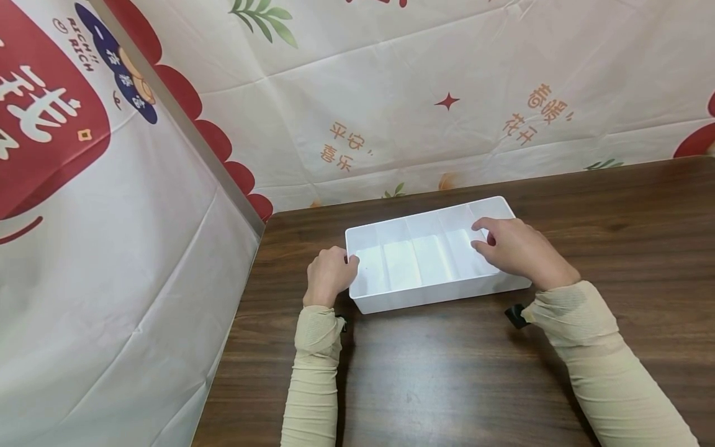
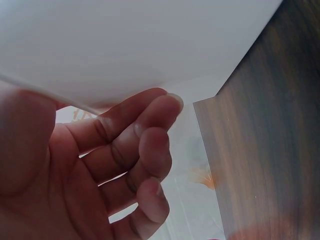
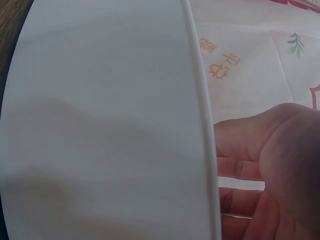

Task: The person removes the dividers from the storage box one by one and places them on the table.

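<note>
Your near table (image 1: 447, 385) lies open, white tray (image 1: 385, 298) sits between your wrists, cloth walls (image 1: 112, 261) close the left and back.

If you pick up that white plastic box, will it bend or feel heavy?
The white plastic box probably stays stiff: its walls and inner dividers look straight. It is likely light, since its compartments look empty and the plastic seems thin. Its smooth walls could slip, so the left hand and right hand at opposite ends seems sensible.
</note>
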Available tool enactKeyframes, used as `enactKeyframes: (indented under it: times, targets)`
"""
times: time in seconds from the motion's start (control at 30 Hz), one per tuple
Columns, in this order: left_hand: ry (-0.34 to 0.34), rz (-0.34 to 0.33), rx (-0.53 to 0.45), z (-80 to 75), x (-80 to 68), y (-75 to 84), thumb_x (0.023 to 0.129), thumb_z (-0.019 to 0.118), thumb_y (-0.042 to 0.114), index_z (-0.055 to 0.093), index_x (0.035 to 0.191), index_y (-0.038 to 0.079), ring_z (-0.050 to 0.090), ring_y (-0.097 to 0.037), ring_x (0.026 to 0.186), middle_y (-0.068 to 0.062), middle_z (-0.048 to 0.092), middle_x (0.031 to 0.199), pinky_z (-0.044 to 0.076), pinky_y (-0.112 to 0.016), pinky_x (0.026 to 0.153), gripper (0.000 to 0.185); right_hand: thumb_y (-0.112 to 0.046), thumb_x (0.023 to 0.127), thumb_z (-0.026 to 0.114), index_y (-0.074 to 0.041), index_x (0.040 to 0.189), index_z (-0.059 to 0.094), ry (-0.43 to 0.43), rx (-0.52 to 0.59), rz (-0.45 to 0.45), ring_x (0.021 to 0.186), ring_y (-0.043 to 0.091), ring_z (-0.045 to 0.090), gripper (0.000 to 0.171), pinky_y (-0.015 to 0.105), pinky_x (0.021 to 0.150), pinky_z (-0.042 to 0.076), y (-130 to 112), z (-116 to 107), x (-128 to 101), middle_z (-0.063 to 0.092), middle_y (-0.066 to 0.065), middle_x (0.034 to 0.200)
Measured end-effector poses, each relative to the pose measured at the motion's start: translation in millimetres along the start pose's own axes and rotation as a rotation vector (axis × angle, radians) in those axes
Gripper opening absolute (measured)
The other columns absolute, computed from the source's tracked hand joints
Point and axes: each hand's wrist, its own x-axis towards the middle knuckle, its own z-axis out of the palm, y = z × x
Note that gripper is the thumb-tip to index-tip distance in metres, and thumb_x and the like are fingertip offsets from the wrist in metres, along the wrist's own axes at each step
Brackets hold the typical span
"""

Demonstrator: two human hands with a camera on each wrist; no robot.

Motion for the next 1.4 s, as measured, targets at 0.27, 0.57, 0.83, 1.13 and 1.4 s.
enactKeyframes:
  times: [0.27, 0.57, 0.83, 1.13, 1.4]
  targets:
    - [0.006, 0.006, -0.001, 0.2, 0.1, 0.3, 0.094, 0.050, 0.024, 0.040, 0.053, 0.013, 0.034, -0.016, 0.047, 0.001, 0.035, 0.050, 0.030, -0.032, 0.046, 0.044, -0.021, 0.095, 0.061, 0.002, 0.136, 0.049, -0.017, -0.008, 0.012, 0.068, 0.022, 0.054, 0.048, 0.034, 0.054, 0.043, 1.8, 1.9, 1.6, 0.063, 0.017, 0.090]
    - [0.001, 0.004, -0.007, 0.6, 0.4, -0.2, 0.095, 0.050, 0.024, 0.040, 0.053, 0.014, 0.034, -0.015, 0.047, 0.002, 0.035, 0.049, 0.030, -0.032, 0.045, 0.044, -0.019, 0.094, 0.061, 0.002, 0.125, 0.060, -0.031, -0.037, 0.003, 0.071, 0.024, 0.054, 0.038, 0.036, 0.056, 0.044, 2.1, 4.7, 3.3, 0.063, 0.016, 0.090]
    - [-0.007, -0.008, -0.010, 0.7, 0.3, 0.3, 0.096, 0.050, 0.025, 0.043, 0.054, 0.013, 0.036, -0.015, 0.047, 0.001, 0.038, 0.050, 0.031, -0.031, 0.046, 0.044, -0.013, 0.093, 0.059, 0.006, 0.122, 0.061, -0.026, -0.053, -0.003, 0.071, 0.025, 0.054, 0.035, 0.037, 0.059, 0.044, 3.4, 5.9, 5.4, 0.063, 0.017, 0.088]
    - [-0.003, -0.018, -0.006, 2.5, 0.0, 0.8, 0.095, 0.050, 0.024, 0.042, 0.054, 0.013, 0.034, -0.016, 0.047, 0.001, 0.036, 0.051, 0.030, -0.032, 0.046, 0.044, -0.005, 0.088, 0.055, 0.007, 0.119, 0.061, -0.006, -0.092, -0.024, 0.073, 0.028, 0.054, 0.034, 0.041, 0.062, 0.044, 3.3, 6.1, 6.2, 0.064, 0.015, 0.084]
    - [0.014, -0.015, -0.007, 3.7, 0.6, 0.8, 0.094, 0.051, 0.024, 0.041, 0.053, 0.014, 0.033, -0.015, 0.047, 0.002, 0.034, 0.050, 0.030, -0.031, 0.045, 0.044, -0.004, 0.087, 0.054, 0.007, 0.118, 0.061, 0.013, -0.103, -0.025, 0.078, 0.031, 0.056, 0.034, 0.046, 0.068, 0.047, 2.7, 6.2, 5.6, 0.066, 0.021, 0.094]
